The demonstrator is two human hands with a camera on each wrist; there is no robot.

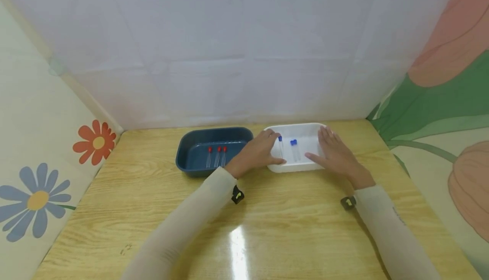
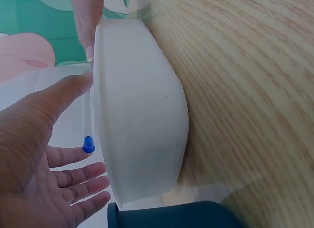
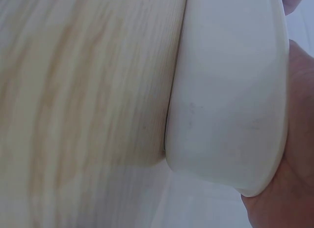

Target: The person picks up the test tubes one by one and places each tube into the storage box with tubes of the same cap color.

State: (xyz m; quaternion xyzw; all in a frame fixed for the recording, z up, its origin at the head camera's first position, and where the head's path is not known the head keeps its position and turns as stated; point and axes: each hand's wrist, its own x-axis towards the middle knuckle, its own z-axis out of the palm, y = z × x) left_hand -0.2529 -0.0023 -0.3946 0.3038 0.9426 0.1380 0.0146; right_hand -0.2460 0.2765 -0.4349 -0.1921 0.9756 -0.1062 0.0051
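The white tray (image 1: 295,170) stands on the table between both hands. My left hand (image 1: 257,152) reaches over its left end, holding a small blue-capped test tube (image 1: 281,146) lengthwise between thumb and index finger. In the left wrist view the blue cap (image 2: 89,144) meets the index fingertip, and the thumb is at the tube's other end. More blue-capped tubes (image 1: 295,149) lie close together in the middle of the tray. My right hand (image 1: 340,156) rests on the tray's right end, fingers fairly straight along the rim and thumb over the near side.
Left of the white tray, a dark blue tray (image 1: 195,172) holds 3 thin clear tubes with red tops (image 1: 218,156), like droppers. Its right end stands beside my left wrist. A white cloth wall (image 1: 244,59) rises behind the wooden table (image 1: 290,229).
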